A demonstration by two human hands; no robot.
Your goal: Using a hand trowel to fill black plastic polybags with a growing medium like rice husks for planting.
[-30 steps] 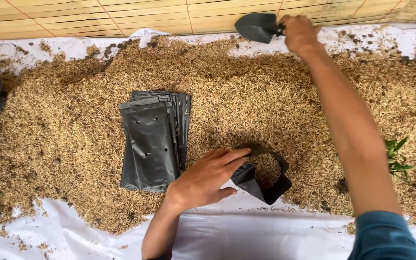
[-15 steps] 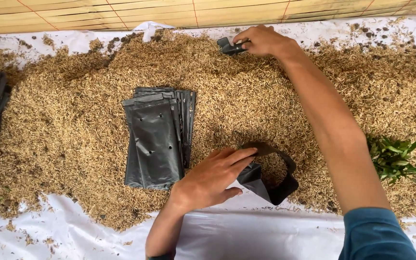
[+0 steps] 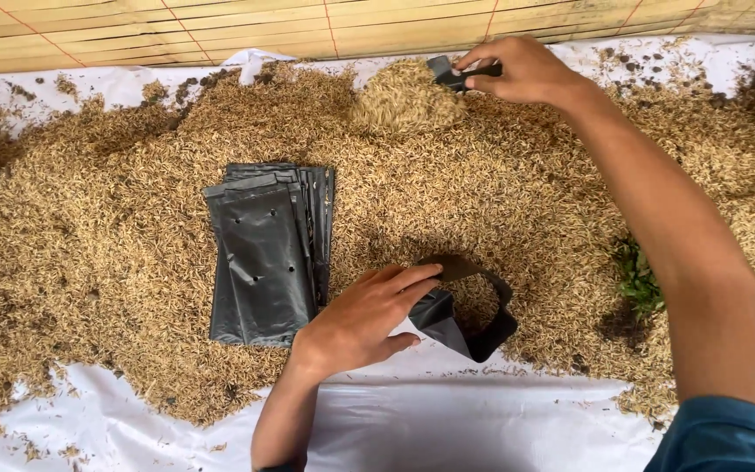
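Husk-strewn sheet point(image 3: 447, 428), hands outstretched, gripping.

Two arms enter from the lower edge of the head view, both bare from wrist to well above the elbow. The left hand point(image 3: 362, 319) wears no glove, ring, watch or band; its forearm is slender and uncovered down to the frame edge. The right hand point(image 3: 522, 70) is likewise ungloved and without jewellery, and its forearm is longer in view and bare along its whole length. At the lower right corner the right upper arm is covered by a short sleeve point(image 3: 723, 437) of teal-blue fabric, plain and unpatterned, with a soft rounded hem.
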